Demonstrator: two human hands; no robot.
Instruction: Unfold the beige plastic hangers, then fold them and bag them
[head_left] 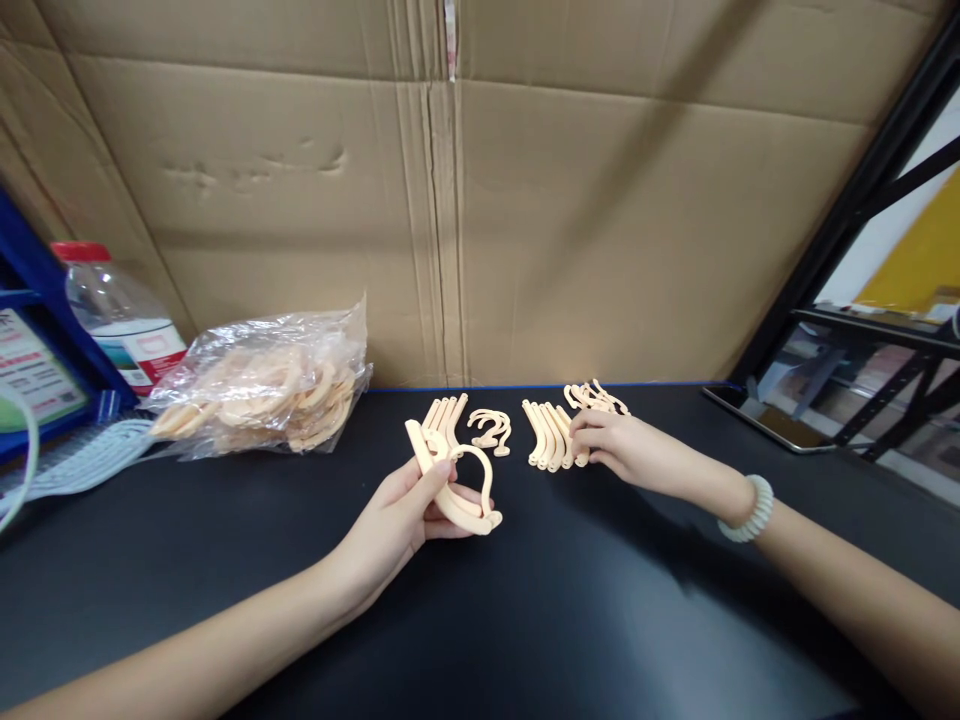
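Note:
My left hand (420,510) is closed around a partly joined cream plastic folding hanger (457,505), with a straight arm sticking up and a curved hook at its right. Behind it lies a group of hanger arms (450,415), side by side. Curved hanger hooks (491,430) rest a little to the right. My right hand (615,445) reaches down at the right end of another row of hanger arms (547,435), its fingers pinched on the last one, which they partly cover. Beyond that hand sits a small pile of curved cream pieces (596,397).
At the left, a clear plastic bag (262,385) of cream pieces lies before a red-capped bottle (124,315). A pale blue hairbrush (82,465) is beside it. Cardboard (600,200) walls the back of the black table (525,620). A phone-like slab (765,420) lies near a black rack (825,220).

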